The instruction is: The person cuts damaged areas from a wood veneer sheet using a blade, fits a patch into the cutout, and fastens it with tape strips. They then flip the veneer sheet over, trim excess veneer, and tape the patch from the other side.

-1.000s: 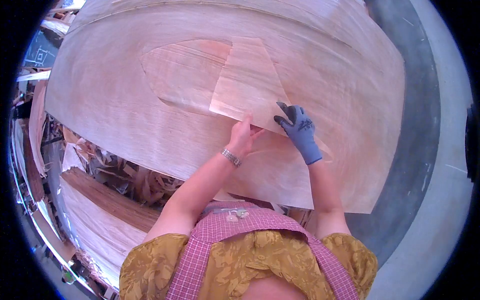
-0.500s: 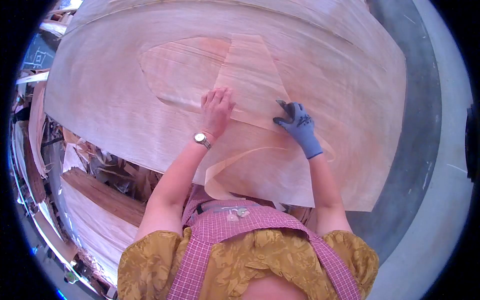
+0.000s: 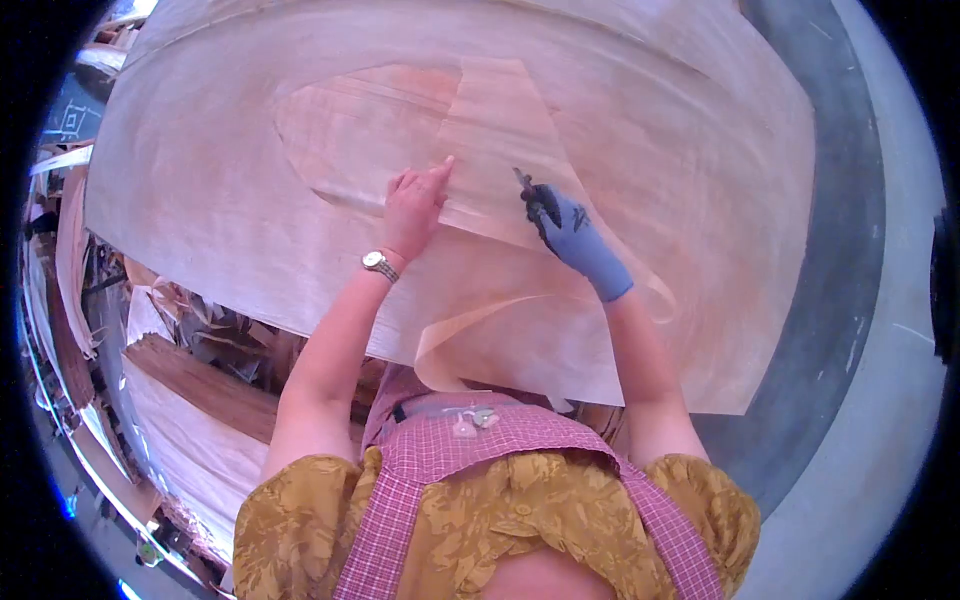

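Note:
A large sheet of thin wood veneer (image 3: 720,200) spreads in front of me. On it lies a tapered veneer piece (image 3: 505,120), beside a darker rounded patch (image 3: 350,130). My left hand (image 3: 415,208), bare with a watch at the wrist, rests at the tapered piece's left edge, index finger stretched out. My right hand (image 3: 560,225), in a blue-grey glove with dark fingertips, is closed round a small dark blade-like tool (image 3: 522,180) above the piece's right part. A thin curled veneer strip (image 3: 450,330) lies nearer my body.
Torn veneer scraps (image 3: 225,335) and a brown wooden beam (image 3: 200,385) are at the lower left, below the sheet's edge. Grey floor (image 3: 890,330) runs along the right side. More scraps lie along the far left.
My left hand has moved from the piece's lower edge up and left, and its index finger now points out. My right hand has shifted left and up with the tool. The curled strip has appeared.

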The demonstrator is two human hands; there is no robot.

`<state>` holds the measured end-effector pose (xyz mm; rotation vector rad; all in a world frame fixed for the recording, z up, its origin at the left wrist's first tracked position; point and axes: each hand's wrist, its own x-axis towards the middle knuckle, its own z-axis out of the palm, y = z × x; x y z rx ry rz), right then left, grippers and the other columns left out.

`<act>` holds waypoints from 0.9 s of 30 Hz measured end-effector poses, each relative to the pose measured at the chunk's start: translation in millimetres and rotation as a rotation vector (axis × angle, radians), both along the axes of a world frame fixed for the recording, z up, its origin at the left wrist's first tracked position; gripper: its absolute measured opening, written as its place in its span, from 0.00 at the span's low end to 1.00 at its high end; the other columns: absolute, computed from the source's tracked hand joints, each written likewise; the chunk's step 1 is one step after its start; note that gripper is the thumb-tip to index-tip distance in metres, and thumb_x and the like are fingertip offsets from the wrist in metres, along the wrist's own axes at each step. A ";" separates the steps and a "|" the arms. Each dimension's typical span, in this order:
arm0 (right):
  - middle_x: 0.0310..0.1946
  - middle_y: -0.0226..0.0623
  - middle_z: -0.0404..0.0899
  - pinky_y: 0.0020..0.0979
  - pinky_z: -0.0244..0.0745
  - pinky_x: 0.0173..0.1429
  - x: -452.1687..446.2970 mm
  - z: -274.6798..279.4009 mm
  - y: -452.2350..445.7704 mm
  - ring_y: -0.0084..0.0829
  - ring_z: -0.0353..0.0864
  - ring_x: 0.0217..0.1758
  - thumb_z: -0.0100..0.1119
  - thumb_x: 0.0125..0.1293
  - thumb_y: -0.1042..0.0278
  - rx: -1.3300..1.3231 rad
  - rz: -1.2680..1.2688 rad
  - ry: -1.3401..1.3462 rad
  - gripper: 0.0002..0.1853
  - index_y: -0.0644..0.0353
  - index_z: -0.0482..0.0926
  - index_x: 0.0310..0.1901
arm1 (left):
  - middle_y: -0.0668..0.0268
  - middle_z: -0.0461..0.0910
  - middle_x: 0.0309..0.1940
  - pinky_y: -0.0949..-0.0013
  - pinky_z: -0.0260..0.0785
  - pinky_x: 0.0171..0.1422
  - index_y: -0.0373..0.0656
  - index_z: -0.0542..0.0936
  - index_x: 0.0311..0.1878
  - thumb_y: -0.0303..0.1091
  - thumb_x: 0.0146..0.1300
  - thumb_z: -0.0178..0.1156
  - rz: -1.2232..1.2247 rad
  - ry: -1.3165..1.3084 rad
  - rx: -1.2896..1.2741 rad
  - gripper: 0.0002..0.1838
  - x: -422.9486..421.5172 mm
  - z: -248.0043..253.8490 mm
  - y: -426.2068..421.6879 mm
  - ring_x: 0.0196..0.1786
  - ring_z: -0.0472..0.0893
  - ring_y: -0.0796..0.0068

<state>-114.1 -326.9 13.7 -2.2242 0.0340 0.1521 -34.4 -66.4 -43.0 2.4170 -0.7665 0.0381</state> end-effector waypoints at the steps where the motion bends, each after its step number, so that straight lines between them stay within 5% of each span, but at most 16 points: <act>1: 0.38 0.49 0.81 0.45 0.75 0.43 1.3 -3.6 0.2 0.52 0.80 0.41 0.53 0.71 0.67 0.082 0.000 0.146 0.11 0.62 0.75 0.50 | 0.69 0.84 0.49 0.60 0.63 0.63 0.51 0.70 0.70 0.28 0.61 0.62 -0.026 0.019 -0.024 0.32 5.0 -2.1 4.1 0.53 0.78 0.67; 5: 0.36 0.45 0.82 0.44 0.75 0.38 3.9 -11.1 4.8 0.51 0.82 0.37 0.50 0.74 0.63 0.214 -0.101 0.398 0.10 0.60 0.73 0.49 | 0.70 0.85 0.52 0.60 0.62 0.63 0.53 0.69 0.71 0.27 0.61 0.61 -0.129 0.104 -0.060 0.33 12.6 5.0 16.0 0.53 0.79 0.66; 11: 0.31 0.40 0.82 0.47 0.76 0.33 1.0 -15.4 36.9 0.44 0.85 0.34 0.49 0.75 0.57 -0.348 0.361 -0.246 0.10 0.53 0.73 0.44 | 0.72 0.83 0.50 0.61 0.64 0.61 0.55 0.71 0.70 0.27 0.57 0.63 -0.205 0.062 -0.112 0.34 20.9 -1.7 21.5 0.50 0.80 0.67; 14: 0.29 0.40 0.81 0.50 0.76 0.30 -1.5 -26.1 55.1 0.43 0.85 0.32 0.48 0.75 0.54 -0.538 0.477 -0.151 0.11 0.51 0.74 0.43 | 0.72 0.83 0.55 0.60 0.62 0.63 0.56 0.71 0.70 0.31 0.62 0.63 -0.249 0.135 -0.074 0.31 24.1 -5.3 25.5 0.55 0.78 0.67; 27: 0.30 0.41 0.83 0.49 0.77 0.29 7.8 -34.2 63.9 0.46 0.85 0.30 0.49 0.74 0.50 -0.532 0.498 -0.087 0.14 0.51 0.74 0.42 | 0.75 0.79 0.60 0.60 0.60 0.67 0.56 0.82 0.57 0.42 0.60 0.65 -0.344 0.039 -0.048 0.20 28.5 -24.9 35.7 0.60 0.75 0.68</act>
